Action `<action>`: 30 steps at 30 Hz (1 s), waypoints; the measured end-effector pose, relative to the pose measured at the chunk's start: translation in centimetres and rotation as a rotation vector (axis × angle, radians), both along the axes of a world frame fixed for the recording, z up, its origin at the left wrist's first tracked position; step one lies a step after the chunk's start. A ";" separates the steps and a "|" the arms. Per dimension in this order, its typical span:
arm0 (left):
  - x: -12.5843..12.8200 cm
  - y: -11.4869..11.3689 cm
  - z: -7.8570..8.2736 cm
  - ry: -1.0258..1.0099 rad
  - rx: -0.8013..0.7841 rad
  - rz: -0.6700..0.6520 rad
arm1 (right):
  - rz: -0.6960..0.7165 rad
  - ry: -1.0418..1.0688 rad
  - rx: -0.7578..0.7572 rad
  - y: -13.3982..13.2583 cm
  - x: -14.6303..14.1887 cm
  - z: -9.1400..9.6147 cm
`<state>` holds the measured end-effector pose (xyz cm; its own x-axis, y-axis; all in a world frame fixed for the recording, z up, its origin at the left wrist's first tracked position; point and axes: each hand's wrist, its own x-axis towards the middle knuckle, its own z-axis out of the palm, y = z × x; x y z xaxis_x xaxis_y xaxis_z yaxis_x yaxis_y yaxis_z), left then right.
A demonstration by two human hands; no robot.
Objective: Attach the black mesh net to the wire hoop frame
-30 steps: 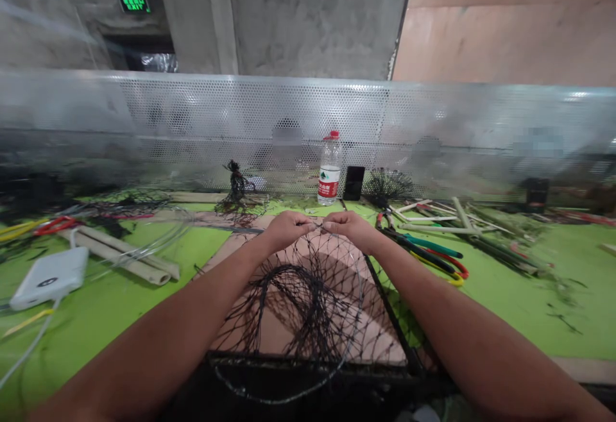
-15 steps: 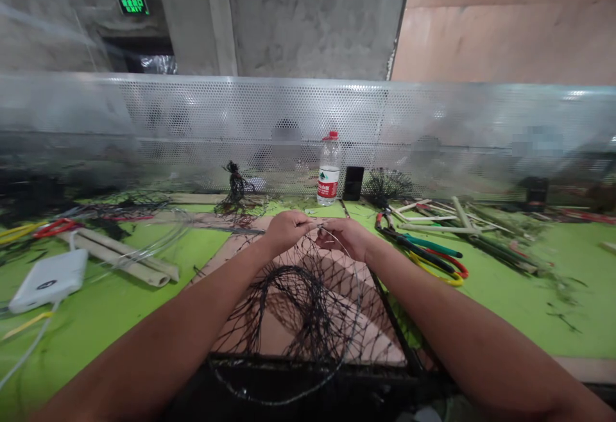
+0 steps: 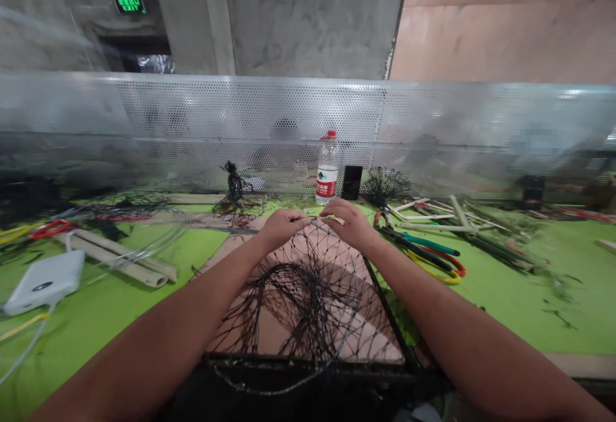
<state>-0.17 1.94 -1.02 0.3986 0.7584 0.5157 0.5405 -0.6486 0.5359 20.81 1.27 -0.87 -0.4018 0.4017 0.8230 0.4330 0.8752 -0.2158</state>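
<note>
My left hand [image 3: 285, 227] is closed in a pinch at the far edge of a black knotted net [image 3: 312, 294]. Opposite it, my right hand [image 3: 350, 222] has thumb and forefinger brought together near the same edge; what lies between those fingertips is too fine to make out. The net spreads toward me over a pinkish board, with a dark bunch of its cords heaped in the middle. A thin clear wire [image 3: 269, 392] loops below the board's near edge and curves up the right side, fading from sight below my right hand.
Beyond my hands stand a water bottle [image 3: 327, 172] and a black phone [image 3: 352, 182] before a perforated metal screen [image 3: 192, 108]. Pliers [image 3: 428, 252] and cut strips [image 3: 433, 218] lie right. Pale tubes [image 3: 115, 258] and a white power bank [image 3: 45, 281] lie left.
My right hand has risen slightly and turned, its fingers now over the net edge. The wire beside it has sunk lower and shows less clearly. My left hand has barely shifted.
</note>
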 end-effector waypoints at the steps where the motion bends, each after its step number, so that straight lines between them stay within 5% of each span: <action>1: 0.0 0.0 0.0 -0.003 -0.009 -0.012 | 0.007 -0.044 -0.002 0.0 0.0 -0.1; 12: 0.1 0.0 -0.1 -0.042 -0.019 -0.064 | 0.000 0.041 -0.214 0.2 -1.1 -1.3; 23: 0.3 -0.2 0.0 -0.023 0.062 -0.049 | -0.039 0.060 -0.199 0.8 -2.0 -2.3; 30: 0.3 -0.7 0.5 0.049 0.114 0.016 | 0.060 0.143 -0.533 0.0 -2.1 -1.6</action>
<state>0.09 1.27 -0.53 0.4133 0.7025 0.5794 0.5752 -0.6947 0.4319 18.72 1.28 -2.49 -0.3358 0.7575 0.5599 0.3198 0.6508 -0.6886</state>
